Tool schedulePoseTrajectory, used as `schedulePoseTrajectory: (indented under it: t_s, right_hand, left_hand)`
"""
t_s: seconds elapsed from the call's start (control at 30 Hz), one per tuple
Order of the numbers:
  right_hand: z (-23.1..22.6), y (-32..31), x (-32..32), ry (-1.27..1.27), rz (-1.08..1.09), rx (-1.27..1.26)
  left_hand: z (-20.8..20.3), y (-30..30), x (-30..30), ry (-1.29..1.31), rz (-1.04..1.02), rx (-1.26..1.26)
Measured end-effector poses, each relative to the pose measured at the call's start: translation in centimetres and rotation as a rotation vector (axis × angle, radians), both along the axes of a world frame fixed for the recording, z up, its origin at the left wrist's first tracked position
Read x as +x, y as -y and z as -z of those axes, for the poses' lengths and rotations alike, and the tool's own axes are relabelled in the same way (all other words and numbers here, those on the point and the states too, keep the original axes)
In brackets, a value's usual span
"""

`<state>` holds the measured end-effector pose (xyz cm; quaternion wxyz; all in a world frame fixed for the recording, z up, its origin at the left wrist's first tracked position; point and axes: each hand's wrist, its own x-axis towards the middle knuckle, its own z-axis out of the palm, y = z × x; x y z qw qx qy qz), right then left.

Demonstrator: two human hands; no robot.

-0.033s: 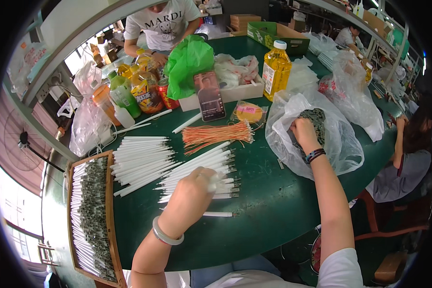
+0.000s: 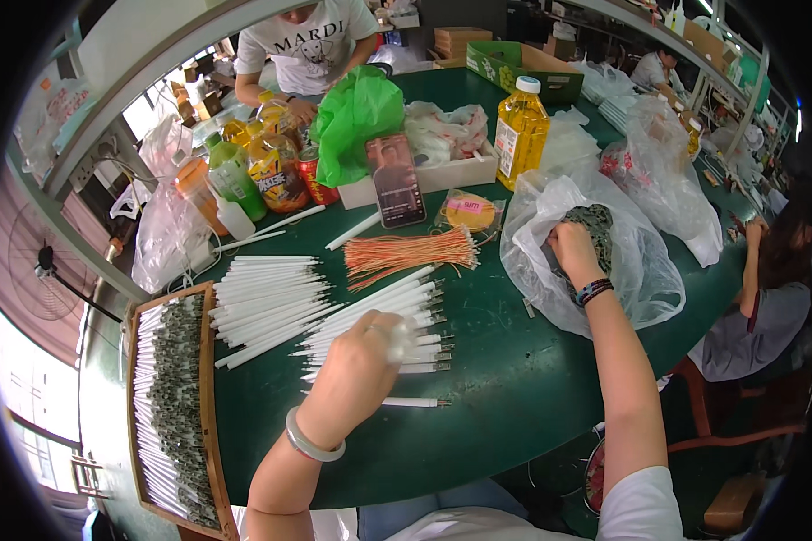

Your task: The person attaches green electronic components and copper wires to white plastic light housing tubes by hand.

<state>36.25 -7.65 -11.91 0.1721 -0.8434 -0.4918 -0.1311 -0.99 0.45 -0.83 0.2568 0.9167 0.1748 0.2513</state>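
My left hand (image 2: pixel 359 359), a pale bangle on its wrist, hovers over a row of white rods with metal tips (image 2: pixel 370 311). Its fingers are curled together, with something whitish and translucent at the fingertips; what they hold is hidden. Beneath the hand lies a single white rod (image 2: pixel 413 402) with a metal tip. My right hand (image 2: pixel 574 248), wearing dark beaded bracelets, reaches into a clear plastic bag (image 2: pixel 636 302). Its fingers are closed at a heap of small dark grey parts (image 2: pixel 595 225), and their tips are out of sight.
Left lie plain white rods (image 2: pixel 266 302) and a wooden tray (image 2: pixel 209 406) of tipped rods. Ahead are orange wires (image 2: pixel 406 255), a propped phone (image 2: pixel 394 180), a green bag (image 2: pixel 356 117), drink bottles (image 2: pixel 275 171) and a yellow-liquid bottle (image 2: pixel 521 131). Co-workers sit across and at right.
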Motion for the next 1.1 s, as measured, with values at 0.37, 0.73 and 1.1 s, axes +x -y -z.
schedulePoseTrajectory:
  t_s: [0.37, 0.73, 1.1]
  right_hand:
    - [-6.3, 5.0, -6.1, -0.091, 0.056, 0.326]
    - [-10.8, 1.8, -21.6, -1.569, -0.767, 0.778]
    - [-11.8, 1.6, -23.1, -1.4, -0.695, 0.695]
  left_hand:
    - [-1.5, -0.5, -1.1, 0.152, 0.032, -0.723]
    - [-0.6, 1.5, -0.2, 0.228, 0.056, -0.721]
    - [-0.6, 1.6, -0.2, 0.295, 0.013, -0.303]
